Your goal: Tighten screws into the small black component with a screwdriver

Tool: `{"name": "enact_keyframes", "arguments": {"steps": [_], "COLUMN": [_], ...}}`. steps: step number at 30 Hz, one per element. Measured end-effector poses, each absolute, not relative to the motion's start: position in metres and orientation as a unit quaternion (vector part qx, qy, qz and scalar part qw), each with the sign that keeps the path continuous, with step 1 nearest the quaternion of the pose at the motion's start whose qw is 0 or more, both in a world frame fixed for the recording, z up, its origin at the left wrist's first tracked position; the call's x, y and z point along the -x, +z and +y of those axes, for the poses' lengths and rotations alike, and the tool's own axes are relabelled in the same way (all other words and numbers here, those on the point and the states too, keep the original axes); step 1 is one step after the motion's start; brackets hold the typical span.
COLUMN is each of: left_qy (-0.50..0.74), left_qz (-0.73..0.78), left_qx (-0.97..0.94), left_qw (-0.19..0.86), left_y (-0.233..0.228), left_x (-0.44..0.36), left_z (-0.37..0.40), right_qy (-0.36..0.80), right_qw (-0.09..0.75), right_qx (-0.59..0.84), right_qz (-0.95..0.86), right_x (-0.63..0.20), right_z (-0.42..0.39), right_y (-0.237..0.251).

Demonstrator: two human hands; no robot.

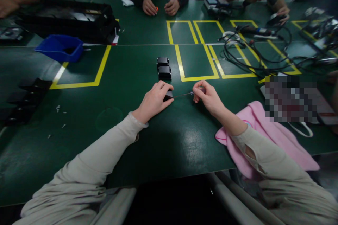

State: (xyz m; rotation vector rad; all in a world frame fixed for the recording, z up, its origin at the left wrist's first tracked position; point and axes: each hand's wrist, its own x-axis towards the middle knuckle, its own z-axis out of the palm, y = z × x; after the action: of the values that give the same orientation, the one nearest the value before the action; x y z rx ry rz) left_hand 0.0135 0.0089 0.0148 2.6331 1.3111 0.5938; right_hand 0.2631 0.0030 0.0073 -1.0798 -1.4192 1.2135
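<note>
Two hands work at the middle of the green tabletop (169, 147), sleeves coming in from the near edge. Our left hand (154, 101) has its fingers (165, 86) curled closed over a small black block (168, 95), pinning it against the surface. Our right hand (207, 96) pinches a thin metal tool (182, 95) between thumb and forefinger, fingers closed on its handle end; the tip points left and meets the block's side, though we cannot tell if it goes in.

Handling judgement: the block looks rigid, light, probably hard plastic, and likely to skid on the smooth mat, so best held from above and by its side faces. The tool looks slim and stiff, easy to bend or slip; grip it near the thicker end.

Right of the wrist lies a pink cloth (266, 137), soft, partly hanging off the edge. Small white bits (58, 108) are scattered to the left, near a row of dark parts (29, 98).

Just beyond the hands sit two more black blocks (164, 68), touching each other, beside yellow taped rectangles (196, 59). Farther left is a blue bin (59, 47) and a black tray (68, 17); farther right, tangled cables (253, 56).

Other people's hands rest at the far edge; one pair (160, 7) is directly opposite us.
</note>
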Motion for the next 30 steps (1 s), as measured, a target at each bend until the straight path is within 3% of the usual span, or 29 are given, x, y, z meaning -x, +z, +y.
{"name": "enact_keyframes", "arguments": {"steps": [30], "left_qy": [0.201], "left_qz": [0.436], "left_qx": [-0.875], "left_qw": [0.07], "left_y": [0.0166], "left_x": [-0.0134], "left_z": [0.0087], "right_qy": [0.522], "right_qw": [0.459], "right_qx": [0.442], "right_qz": [-0.567], "right_x": [-0.2625], "right_z": [0.0008], "right_y": [0.0108]}}
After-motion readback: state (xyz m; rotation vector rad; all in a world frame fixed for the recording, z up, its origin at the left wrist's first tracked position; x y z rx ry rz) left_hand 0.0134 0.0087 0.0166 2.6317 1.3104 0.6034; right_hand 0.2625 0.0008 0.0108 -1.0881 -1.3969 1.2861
